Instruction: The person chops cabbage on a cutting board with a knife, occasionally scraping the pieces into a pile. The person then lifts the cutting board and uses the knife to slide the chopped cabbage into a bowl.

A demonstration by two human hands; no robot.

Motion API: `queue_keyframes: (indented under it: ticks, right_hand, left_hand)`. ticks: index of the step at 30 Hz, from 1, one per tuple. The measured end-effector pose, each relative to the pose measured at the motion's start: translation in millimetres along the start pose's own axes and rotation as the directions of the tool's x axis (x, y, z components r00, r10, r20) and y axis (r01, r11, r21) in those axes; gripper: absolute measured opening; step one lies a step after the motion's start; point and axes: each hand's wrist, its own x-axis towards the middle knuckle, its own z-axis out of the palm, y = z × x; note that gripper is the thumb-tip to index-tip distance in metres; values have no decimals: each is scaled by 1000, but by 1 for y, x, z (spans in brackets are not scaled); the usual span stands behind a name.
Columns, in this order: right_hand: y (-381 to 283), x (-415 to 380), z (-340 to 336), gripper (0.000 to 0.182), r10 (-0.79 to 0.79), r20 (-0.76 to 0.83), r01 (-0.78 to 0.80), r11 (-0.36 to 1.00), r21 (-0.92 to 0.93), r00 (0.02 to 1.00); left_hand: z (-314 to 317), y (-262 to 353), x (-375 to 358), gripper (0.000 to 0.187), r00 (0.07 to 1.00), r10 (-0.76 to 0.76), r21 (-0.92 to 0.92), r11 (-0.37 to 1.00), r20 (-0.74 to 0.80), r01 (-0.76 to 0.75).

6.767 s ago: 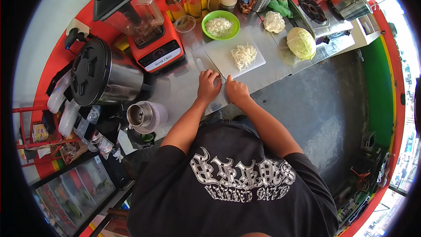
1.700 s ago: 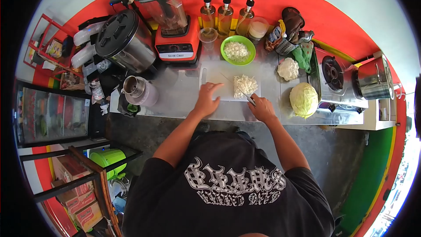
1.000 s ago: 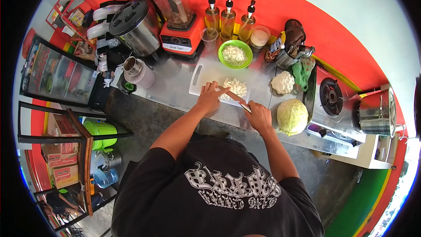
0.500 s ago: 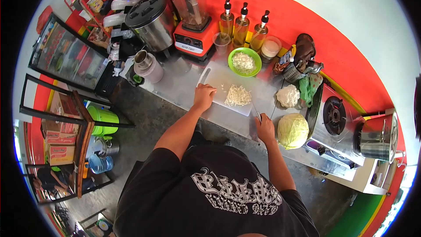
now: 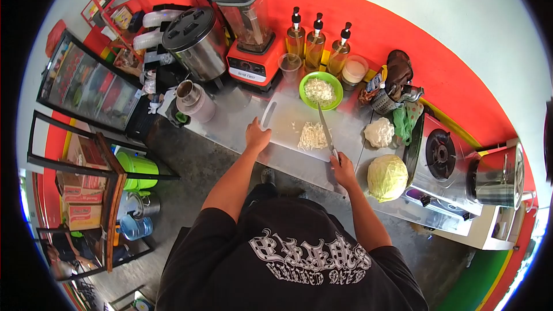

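Note:
My right hand [image 5: 344, 171] is closed around the handle of a knife [image 5: 326, 129], whose long blade points away from me, beside a pile of shredded cabbage [image 5: 313, 136]. That pile lies on a white cutting board [image 5: 286, 121]. My left hand [image 5: 257, 136] is at the board's left end, near its handle slot, with the thumb and a finger apart and nothing held. Beyond the board is a green bowl [image 5: 330, 104] with more shreds inside; the knife tip overlaps its near rim in this view.
A whole cabbage [image 5: 387, 178] and a knotted white plastic bag [image 5: 379, 132] sit right of the board, before a gas stove [image 5: 440, 148]. Behind stand a red blender [image 5: 253, 60], pump bottles [image 5: 315, 40] and a clear cup [image 5: 290, 66]. A metal pot [image 5: 196, 46] is at back left.
My left hand has drawn back to the left, off the board's surface. The knife in my right hand has swung up and forward, its blade now reaching past the shreds toward the bowl.

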Motion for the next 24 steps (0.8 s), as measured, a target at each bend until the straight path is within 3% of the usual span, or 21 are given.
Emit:
queue_keyframes:
  ticks: [1, 3, 4, 6, 9, 13, 15, 16, 18, 22, 24]
  right_hand:
    - [6, -1, 1, 35, 8, -10, -8, 1000, 8, 1000]
    - [15, 2, 0, 34, -41, -42, 43, 998, 51, 998]
    - [19, 0, 3, 34, -29, -49, 32, 998, 54, 998]
    - [18, -1, 6, 31, -16, -52, 27, 978, 209, 999]
    - [9, -6, 16, 31, 1, 21, -4, 989, 146, 1000]
    - [-13, -2, 26, 35, -49, 133, 37, 995, 92, 990]
    - [-23, 0, 31, 43, -223, 75, 221, 974, 43, 972]
    - [-27, 2, 31, 43, -215, 69, 213, 976, 43, 974]
    - [-35, 3, 29, 48, -345, 51, 347, 938, -15, 937]
    - [-78, -13, 9, 47, -350, 28, 351, 930, -106, 936]
    - [-85, -15, 3, 45, -372, -1, 370, 925, -85, 928]
  left_hand:
    - [-3, -6, 2, 80, 1000, 9, 7, 1000, 10, -9]
    - [-8, -15, 12, 75, 978, -164, -205, 960, 131, 188]
    - [-20, -6, 3, 75, 977, -160, -200, 962, 142, 187]
    - [-46, 12, -6, 70, 784, -235, -374, 777, 575, 507]
    - [-55, -10, 6, 64, 717, -122, -434, 722, 686, 539]
    - [-77, -43, 11, 58, 688, -74, -514, 608, 722, 605]
    - [-83, -72, 13, 53, 685, 58, -589, 566, 727, 577]
    - [-91, -74, 8, 53, 678, 58, -582, 568, 733, 581]
    - [-113, -75, -6, 47, 703, 92, -648, 487, 706, 586]
    - [-150, -73, -25, 42, 699, 143, -660, 502, 701, 559]
    - [-162, -79, -26, 41, 641, 180, -623, 526, 746, 578]
